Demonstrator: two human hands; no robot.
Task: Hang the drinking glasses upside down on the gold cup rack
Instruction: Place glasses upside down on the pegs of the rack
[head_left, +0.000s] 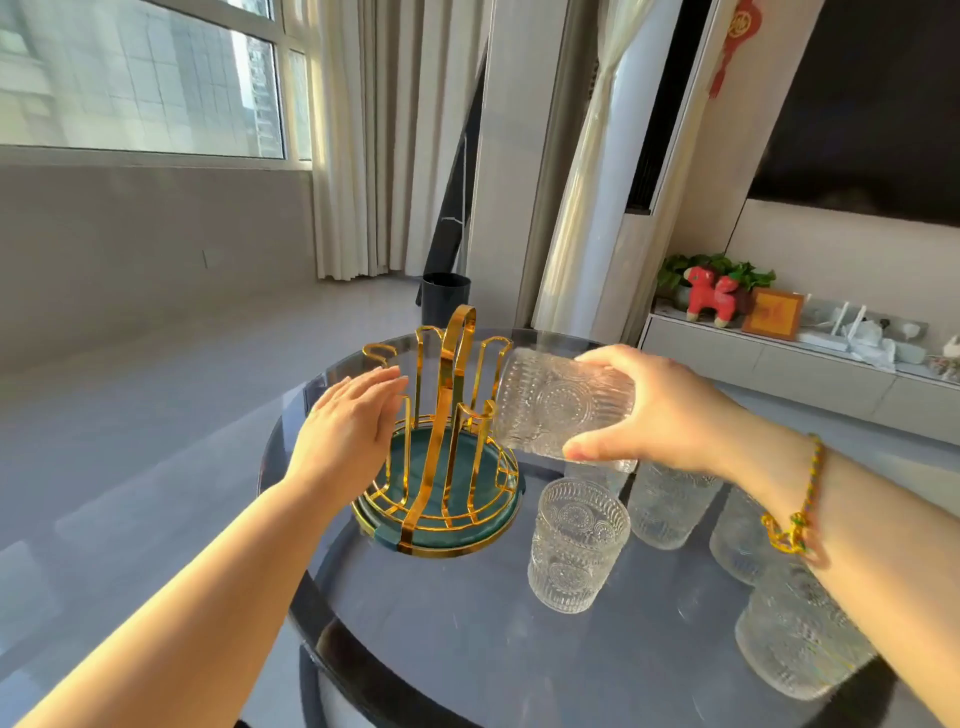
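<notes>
Round table (467, 623) edge (left), gold rack (447, 447) just inside

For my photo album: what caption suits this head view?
Right hand tips an embossed glass toward the empty gold cup rack; left hand steadies it.

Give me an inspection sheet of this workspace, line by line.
Surface: round dark glass table, glossy.
Job's things: gold cup rack on a green tray, no glass hung yet; held glass tipped sideways by the rack's prongs; four or so glasses standing to the right.
Clutter: nothing seen on the table.
Grippers: right hand grips the held glass; left hand open, beside the rack.
Cables: nothing seen.
Surroundings: window, curtains, low cabinet with red toy.
</notes>
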